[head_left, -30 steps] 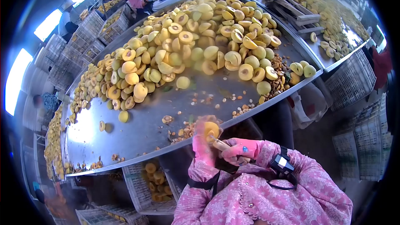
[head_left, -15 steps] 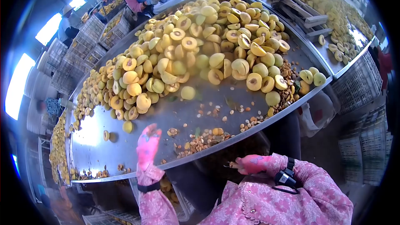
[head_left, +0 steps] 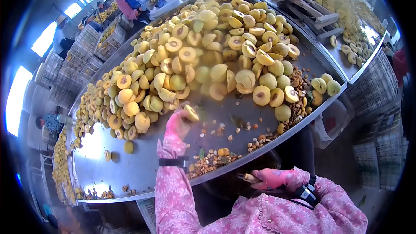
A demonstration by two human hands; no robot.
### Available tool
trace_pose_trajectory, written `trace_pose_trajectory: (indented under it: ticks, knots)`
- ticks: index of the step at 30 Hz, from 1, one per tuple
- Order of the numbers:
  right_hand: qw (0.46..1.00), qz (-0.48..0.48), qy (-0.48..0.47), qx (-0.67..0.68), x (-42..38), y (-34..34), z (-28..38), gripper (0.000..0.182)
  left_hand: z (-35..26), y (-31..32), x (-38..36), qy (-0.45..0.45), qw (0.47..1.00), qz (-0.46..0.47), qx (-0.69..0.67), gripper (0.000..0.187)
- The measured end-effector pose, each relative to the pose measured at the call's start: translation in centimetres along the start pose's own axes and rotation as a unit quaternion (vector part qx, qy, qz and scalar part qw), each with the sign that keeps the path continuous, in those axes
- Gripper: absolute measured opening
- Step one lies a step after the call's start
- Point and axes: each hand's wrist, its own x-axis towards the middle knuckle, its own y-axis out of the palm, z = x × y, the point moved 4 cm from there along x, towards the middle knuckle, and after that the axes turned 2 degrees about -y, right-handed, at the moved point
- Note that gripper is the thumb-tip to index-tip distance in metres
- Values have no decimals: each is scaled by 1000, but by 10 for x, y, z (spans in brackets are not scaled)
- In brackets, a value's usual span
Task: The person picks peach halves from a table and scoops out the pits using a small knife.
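Observation:
My left hand (head_left: pixel 177 126), in a pink glove, is closed on a yellow peach half (head_left: pixel 191 113) over the metal table, at the front of the fruit pile. My right hand (head_left: pixel 272 178), also gloved in pink, is near my lap below the table edge. Its fingers wrap round a short tool (head_left: pixel 248 177) with a light handle and a dark tip; I cannot tell its exact kind. Many peaches (head_left: pixel 174 44), whole and halved, some with pits showing, are heaped in front of me. Loose pits and scraps (head_left: pixel 209 161) lie close to the near edge.
The metal table (head_left: pixel 143 152) has a raised rim. Wooden slats (head_left: pixel 310 11) lie on a second fruit-covered table at the right. Plastic crates (head_left: pixel 372 84) stand beneath it, and more crates (head_left: pixel 82 52) are stacked at left. A person (head_left: pixel 138 0) works across the table.
My left hand, with no fruit showing in it before, has moved forward and right to the pile and taken hold of a peach half. My right hand has shifted slightly, still with the tool.

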Motion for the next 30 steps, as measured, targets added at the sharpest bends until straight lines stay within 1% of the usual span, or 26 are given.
trace_pose_trajectory:
  ticks: [1,4,5,6,7,8,9,10,11,12,13,14,15,17,18,19,21,22,24,28,29,30]
  knots:
    - [997,-42,-56,42,0,-5,10,31,2,5,-23,9,982,108,-156,51]
    - [992,-96,-74,35,-3,-20,49,27,13,26,-87,-4,949,96,-301,52]
    - [990,-113,-77,19,-4,-24,61,26,16,39,-105,-5,947,111,-302,51]
    - [981,-149,-122,4,-8,-27,79,23,27,36,-113,8,953,74,-294,50]
    - [988,-124,-91,1,-7,-28,89,22,37,35,-121,20,957,38,-286,50]
    - [973,-149,-145,-104,4,-20,71,21,45,38,-130,20,956,37,-289,50]
    - [942,-174,-196,-208,9,-18,75,20,50,44,-139,18,957,19,-289,47]
    - [942,-174,-195,-211,7,-14,76,20,53,51,-147,16,957,1,-289,45]
    - [963,-177,-190,-78,5,-11,78,20,56,57,-154,15,957,3,-291,45]
    - [965,-179,-182,56,2,-10,85,20,58,61,-160,22,956,-2,-294,41]
    - [965,-180,-181,54,1,-9,87,20,61,64,-164,30,955,-7,-296,38]
    - [965,-188,-180,-8,1,-7,88,18,65,64,-167,53,959,-13,-277,35]
    - [962,-194,-179,-70,1,-4,89,16,67,68,-170,54,959,-11,-278,35]
    - [944,-205,-175,-193,1,0,90,14,64,79,-179,101,970,15,-219,37]
    - [929,-209,-172,-253,2,3,90,13,63,78,-181,169,985,-31,-19,39]
    - [929,-209,-171,-254,2,4,90,13,67,78,-182,170,985,-30,-20,39]
    - [914,-271,-225,-202,-1,4,93,15,72,84,-185,125,970,15,-207,40]
    - [914,-271,-225,-203,-1,6,93,15,72,87,-187,125,970,15,-208,40]
    - [911,-301,-217,-180,0,8,93,16,72,89,-190,137,970,-12,-201,41]
    - [917,-305,-201,-157,3,10,95,20,78,93,-190,163,965,-27,-205,36]
    - [950,-223,-210,-60,5,11,96,21,79,93,-190,169,964,-33,-202,35]
    - [966,-137,-214,39,7,14,97,22,82,93,-190,173,964,-39,-199,34]
